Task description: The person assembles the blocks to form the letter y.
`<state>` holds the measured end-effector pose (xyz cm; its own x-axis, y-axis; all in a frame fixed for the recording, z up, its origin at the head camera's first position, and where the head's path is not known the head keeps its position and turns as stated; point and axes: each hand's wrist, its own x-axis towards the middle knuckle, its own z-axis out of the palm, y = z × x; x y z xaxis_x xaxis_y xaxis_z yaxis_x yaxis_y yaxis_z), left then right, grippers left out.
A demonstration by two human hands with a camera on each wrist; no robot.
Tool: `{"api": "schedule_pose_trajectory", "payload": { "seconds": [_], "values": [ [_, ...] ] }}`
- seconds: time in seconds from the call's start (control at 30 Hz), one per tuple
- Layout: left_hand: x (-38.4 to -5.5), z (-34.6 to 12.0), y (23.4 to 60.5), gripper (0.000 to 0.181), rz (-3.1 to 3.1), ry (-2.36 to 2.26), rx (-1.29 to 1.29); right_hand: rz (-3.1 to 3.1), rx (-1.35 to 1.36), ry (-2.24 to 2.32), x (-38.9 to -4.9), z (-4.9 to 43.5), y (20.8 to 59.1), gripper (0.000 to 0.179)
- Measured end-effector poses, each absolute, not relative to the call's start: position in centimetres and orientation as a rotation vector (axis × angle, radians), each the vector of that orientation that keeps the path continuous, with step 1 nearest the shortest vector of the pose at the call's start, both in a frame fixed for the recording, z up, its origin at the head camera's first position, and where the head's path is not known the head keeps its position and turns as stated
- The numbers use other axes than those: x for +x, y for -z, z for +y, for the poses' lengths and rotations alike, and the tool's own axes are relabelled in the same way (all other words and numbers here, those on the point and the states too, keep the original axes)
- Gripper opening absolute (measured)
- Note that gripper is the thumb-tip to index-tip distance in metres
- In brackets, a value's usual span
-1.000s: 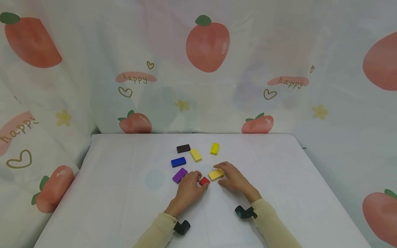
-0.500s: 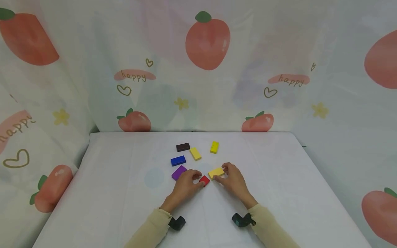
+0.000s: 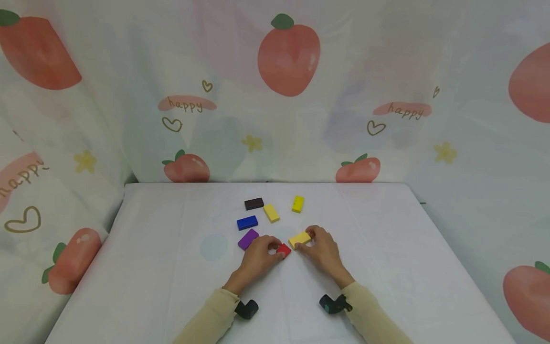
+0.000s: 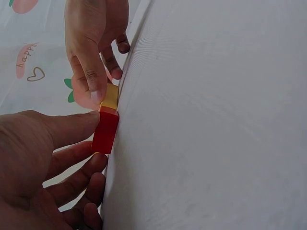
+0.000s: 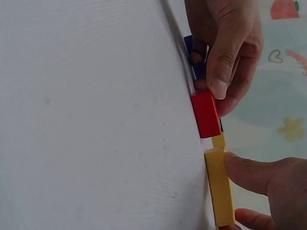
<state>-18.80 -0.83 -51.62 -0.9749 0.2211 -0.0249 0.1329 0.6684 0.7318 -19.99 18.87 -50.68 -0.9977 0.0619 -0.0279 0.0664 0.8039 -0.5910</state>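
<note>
red block, pinched in the left hand's grip on the surface near the yellow block that the right hand's grip pinches, could twist askew if the 2 press unevenly.

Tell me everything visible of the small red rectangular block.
The small red rectangular block has smooth, plain faces; it looks like plastic or painted wood. It lies angled on the white cloth-covered table, partly hidden by the person's left hand, whose thumb and fingers pinch it. A narrow gap parts it from the yellow rectangular block in the right hand.
</note>
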Motion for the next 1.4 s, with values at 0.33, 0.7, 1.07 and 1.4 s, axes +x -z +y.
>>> {"api": "schedule_pose_trajectory", "payload": {
  "seconds": [0.33,0.7,1.07,1.4],
  "values": [
    [-18.9,-0.7,51.7,0.028,2.764,-1.19,0.289,2.957,0.078,1.018,-20.4,19.0,51.0,0.053],
    [-19.0,-0.7,51.6,0.03,2.784,-1.156,0.304,2.935,-0.002,1.035,-21.0,19.2,51.3,0.053],
    [-19.0,-0.5,51.5,0.031,2.79,-1.144,0.299,2.901,-0.026,1.067,-21.3,19.1,51.3,0.051],
    [-18.7,-0.3,51.4,0.032,2.807,-1.121,0.279,2.918,-0.076,1.019,-21.5,19.0,51.5,0.051]
  ]
}}
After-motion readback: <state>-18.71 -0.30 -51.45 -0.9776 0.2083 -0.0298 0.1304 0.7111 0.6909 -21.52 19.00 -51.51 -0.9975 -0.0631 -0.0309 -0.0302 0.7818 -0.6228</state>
